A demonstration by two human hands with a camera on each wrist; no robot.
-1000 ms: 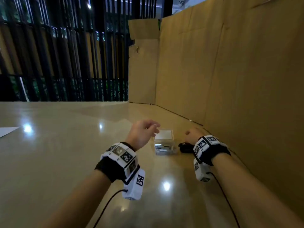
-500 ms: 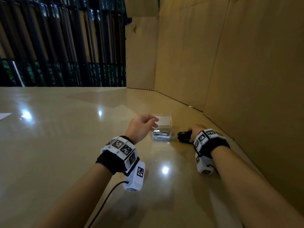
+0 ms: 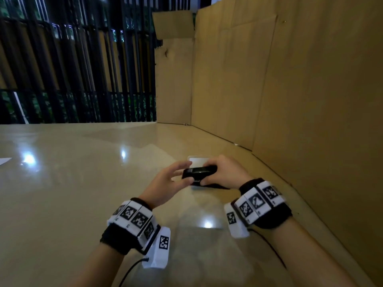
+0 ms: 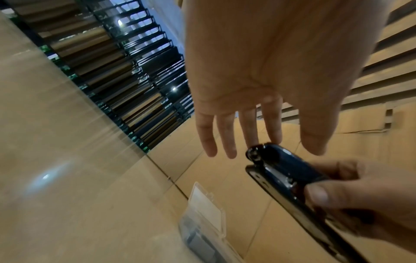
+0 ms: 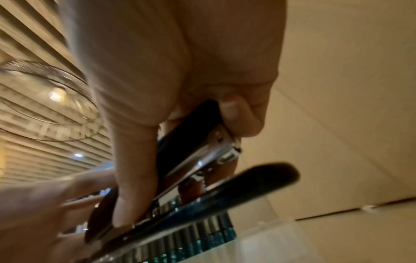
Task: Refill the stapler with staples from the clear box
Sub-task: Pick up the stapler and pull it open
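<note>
My right hand (image 3: 215, 172) grips a black stapler (image 3: 199, 171) and holds it level above the table, its front end pointing left. In the right wrist view the thumb and fingers (image 5: 133, 178) clamp the stapler (image 5: 202, 160), whose top and base are slightly apart. My left hand (image 3: 179, 172) is open, with straight fingers (image 4: 247, 128) reaching to the tip of the stapler (image 4: 286, 169); I cannot tell whether they touch it. The clear staple box (image 4: 202, 213) lies on the table below and behind the hands, with only its far edge (image 3: 195, 158) visible in the head view.
A glossy beige table (image 3: 83, 183) stretches to the left. Tall cardboard walls (image 3: 290, 90) close off the right side and the back corner. A dark slatted fence (image 3: 72, 69) stands behind the table. A white paper corner (image 3: 4, 160) lies at the far left.
My right hand has lifted the stapler off the table and brought it left in front of the clear box. My left hand has opened and reached toward the stapler's tip.
</note>
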